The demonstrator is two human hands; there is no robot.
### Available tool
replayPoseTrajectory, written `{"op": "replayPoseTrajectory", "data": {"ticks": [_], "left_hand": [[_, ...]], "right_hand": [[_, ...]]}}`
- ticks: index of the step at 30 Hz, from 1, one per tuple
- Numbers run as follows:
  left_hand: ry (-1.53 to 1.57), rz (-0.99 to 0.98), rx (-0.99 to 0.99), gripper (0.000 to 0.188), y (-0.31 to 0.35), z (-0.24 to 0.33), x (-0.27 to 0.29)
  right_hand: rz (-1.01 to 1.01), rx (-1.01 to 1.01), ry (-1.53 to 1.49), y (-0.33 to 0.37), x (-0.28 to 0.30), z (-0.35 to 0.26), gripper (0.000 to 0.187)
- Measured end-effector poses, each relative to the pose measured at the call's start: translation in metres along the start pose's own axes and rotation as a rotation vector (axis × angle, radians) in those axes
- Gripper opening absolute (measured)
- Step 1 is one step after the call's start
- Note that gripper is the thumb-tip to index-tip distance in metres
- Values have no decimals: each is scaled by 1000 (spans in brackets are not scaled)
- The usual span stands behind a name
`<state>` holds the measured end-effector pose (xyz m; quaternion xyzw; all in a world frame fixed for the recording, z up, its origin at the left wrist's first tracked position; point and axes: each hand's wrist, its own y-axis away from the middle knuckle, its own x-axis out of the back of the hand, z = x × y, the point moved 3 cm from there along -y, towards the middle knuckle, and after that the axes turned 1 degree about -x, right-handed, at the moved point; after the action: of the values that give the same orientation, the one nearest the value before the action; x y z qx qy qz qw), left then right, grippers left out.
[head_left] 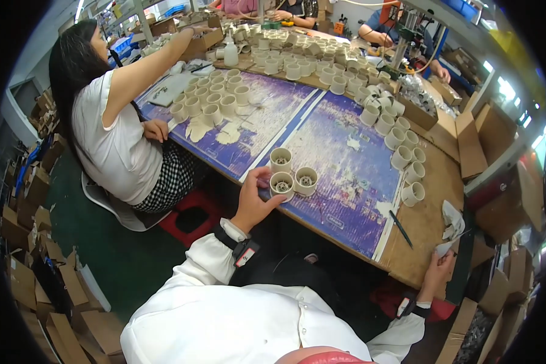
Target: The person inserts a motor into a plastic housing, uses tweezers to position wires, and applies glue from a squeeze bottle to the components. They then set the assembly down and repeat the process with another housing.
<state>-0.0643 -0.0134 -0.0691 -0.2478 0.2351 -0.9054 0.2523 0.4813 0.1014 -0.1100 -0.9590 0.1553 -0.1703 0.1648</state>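
Observation:
Three cream cylindrical cups stand close together at the near edge of the table, each with a metal part inside. My left hand (256, 199) has thumb and fingers closed around the sides of the nearest-left cup (283, 193); the rear cup (281, 165) and the right cup (306, 189) stand against or just beside it. Off the table's right corner, my right hand (438, 272) pinches a small white paper-like piece (445, 247). Next to it a crumpled white sheet or bag (453, 219) lies at the table edge. A dark pen-like tool (400, 229) lies nearby on the brown board.
A curved row of similar cups (401, 158) runs along the right, with many more at the back. A co-worker (124, 121) sits at left beside another cup group (212, 114). A white squeeze bottle (230, 51) stands behind. Cardboard boxes (491, 139) crowd the right.

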Motion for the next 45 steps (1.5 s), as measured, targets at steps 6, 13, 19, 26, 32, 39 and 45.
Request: {"op": "replayPoseTrajectory", "data": {"ticks": [6,13,19,26,32,39,45], "left_hand": [[-31,84,-26,51,11,-36,-2],[138,115,-9,63,17,-37,1],[55,120,-138,89,14,-24,1],[-203,104,-139,125,-4,-6,19],[-312,-74,-122,132,-16,-19,16],[-310,-323,-70,126,-27,-13,13],[-332,-272,-165,117,-29,5,11]], "right_hand": [[-55,-30,156,3,-10,-3,37],[-40,-59,307,1,-15,-2,42],[177,88,393,16,-6,-25,47],[158,340,246,79,-58,-127,42],[-677,181,-54,106,-205,-211,70],[-837,240,-12,98,-285,-211,79],[-849,344,190,77,-295,-227,76]]}}
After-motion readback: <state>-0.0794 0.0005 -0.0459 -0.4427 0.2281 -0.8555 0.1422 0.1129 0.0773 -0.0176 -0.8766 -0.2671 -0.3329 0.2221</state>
